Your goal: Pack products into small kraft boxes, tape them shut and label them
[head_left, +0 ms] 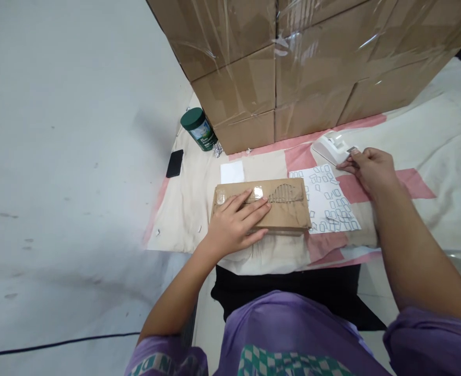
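Observation:
My left hand [238,222] lies with its fingers spread on top of a brown cardboard box [285,214], its thumb along the near edge. Shiny clear patches of tape [258,192] show on the box, and a torn patch bares the ridged layer at its right. At the right, my right hand [371,169] is closed at the front end of a white tape dispenser [332,149], thumb above and fingers below. Whether a strip of tape is between those fingers is too small to tell. Partly beneath the box is a white sheet with many small drawn outlines [332,201].
Behind stands a tall stack of cartons [312,78] wrapped in clear film. A green-lidded tub [199,129], a black phone [174,163] and a white paper square [232,171] lie to the left on the cloth-covered table [191,209]. A wall borders the left side.

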A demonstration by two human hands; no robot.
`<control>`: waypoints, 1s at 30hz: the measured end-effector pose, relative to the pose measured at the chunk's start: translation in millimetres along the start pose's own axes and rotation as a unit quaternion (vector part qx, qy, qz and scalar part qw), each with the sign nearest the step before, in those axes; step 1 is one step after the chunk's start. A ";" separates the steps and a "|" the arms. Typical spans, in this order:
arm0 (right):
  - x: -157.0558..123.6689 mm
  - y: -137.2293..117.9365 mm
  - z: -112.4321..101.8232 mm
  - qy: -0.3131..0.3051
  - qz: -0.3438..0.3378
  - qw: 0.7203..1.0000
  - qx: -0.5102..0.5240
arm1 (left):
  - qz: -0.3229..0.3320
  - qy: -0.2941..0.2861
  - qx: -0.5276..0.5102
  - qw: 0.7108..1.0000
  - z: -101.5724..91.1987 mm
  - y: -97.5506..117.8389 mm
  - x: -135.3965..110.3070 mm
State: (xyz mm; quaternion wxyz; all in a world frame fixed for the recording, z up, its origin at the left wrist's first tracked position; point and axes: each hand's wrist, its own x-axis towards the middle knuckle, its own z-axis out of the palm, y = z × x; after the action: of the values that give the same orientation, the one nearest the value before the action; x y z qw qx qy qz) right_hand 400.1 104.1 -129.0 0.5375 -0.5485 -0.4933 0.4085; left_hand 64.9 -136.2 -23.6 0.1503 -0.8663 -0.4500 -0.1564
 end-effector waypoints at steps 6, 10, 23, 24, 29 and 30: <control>-0.7 -3.1 0.8 -0.002 0.093 0.995 0.027 | 0.001 0.000 -0.001 1.000 1.1 0.4 -3.0; -4.7 -9.1 2.7 0.014 0.108 0.994 0.023 | -0.003 -0.004 -0.011 1.000 1.4 1.0 -2.1; -211.7 -195.9 79.4 -0.396 -0.236 0.887 0.036 | -0.152 0.203 -0.278 0.926 -54.2 -21.1 -18.1; -223.4 -198.0 89.0 -0.427 -0.226 0.875 0.038 | -0.184 0.208 -0.333 0.901 -61.7 -21.3 -22.3; -246.6 -184.2 121.4 -0.492 -0.172 0.852 0.050 | -0.292 0.128 -0.522 0.792 -81.2 -13.6 -38.4; -247.5 -180.6 124.7 -0.495 -0.165 0.851 0.054 | -0.299 0.120 -0.532 0.783 -80.5 -11.7 -40.1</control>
State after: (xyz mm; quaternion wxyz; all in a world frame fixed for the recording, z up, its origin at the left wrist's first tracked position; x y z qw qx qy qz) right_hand 215.2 -126.9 18.9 0.3104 -0.1546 -0.7548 0.5568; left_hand 22.4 -191.5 34.4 -0.3363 -0.6050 -0.5098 -0.5109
